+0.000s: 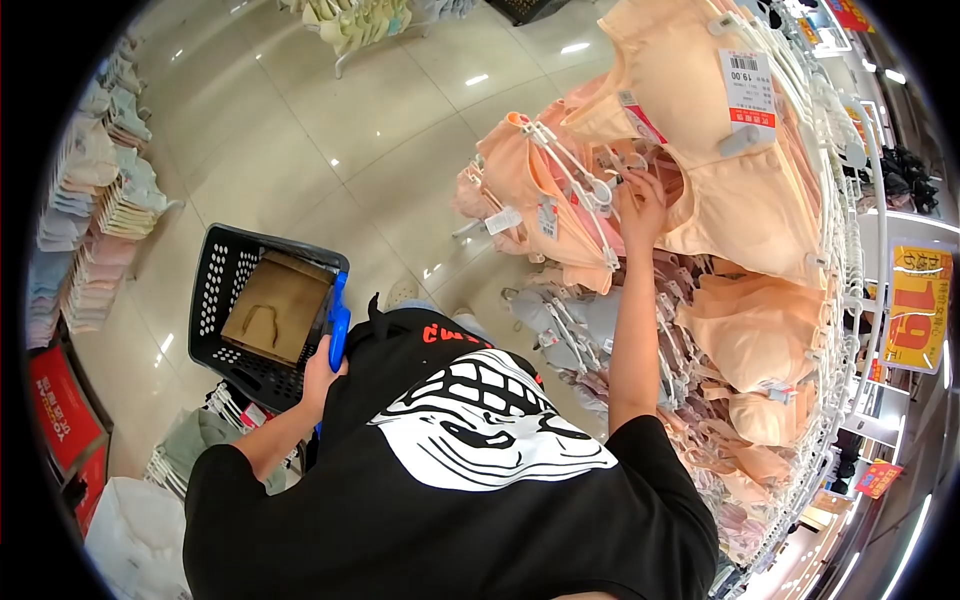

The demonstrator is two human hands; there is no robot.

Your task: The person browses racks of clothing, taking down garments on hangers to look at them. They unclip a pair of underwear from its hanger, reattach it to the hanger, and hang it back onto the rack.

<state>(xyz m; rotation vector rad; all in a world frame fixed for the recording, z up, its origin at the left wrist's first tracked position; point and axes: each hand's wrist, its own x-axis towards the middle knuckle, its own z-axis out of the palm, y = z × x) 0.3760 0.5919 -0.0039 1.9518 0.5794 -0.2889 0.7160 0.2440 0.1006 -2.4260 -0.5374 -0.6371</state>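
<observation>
To the left, gripping the blue handle [339,325] of a dark basket [212,300] with the left hand [322,378], fingers curled round it. Further right, at the rack's upper left, reaching among peach bras [675,75] with the right hand [642,205], fingers bent close together by the hanger hooks; impossible to tell if pinching one. Probably light, soft and floppy; best taken by the stiff hanger [597,192]. Crowded by straps, a price tag [750,90] and neighbouring garments [755,320], so apt to snag.
</observation>
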